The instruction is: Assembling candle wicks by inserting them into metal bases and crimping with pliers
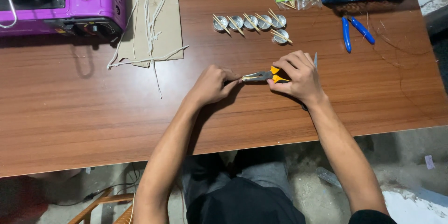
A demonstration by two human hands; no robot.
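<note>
Gripping the yellow-handled pliers (266, 75) at mid-desk, the right hand (296, 77) closes round the grips while the left hand (212, 84) pinches something small at the slim metal tips. Beyond, round tin cups (250, 22) crossed with wooden sticks line the smooth woodgrain desk (70, 112).

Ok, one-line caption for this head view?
Right hand grips yellow-handled pliers, left hand at their tip, below small metal cups.

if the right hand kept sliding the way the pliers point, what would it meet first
The left hand: the pliers in the right hand point left, and their tip already sits at the left fingers.
</note>
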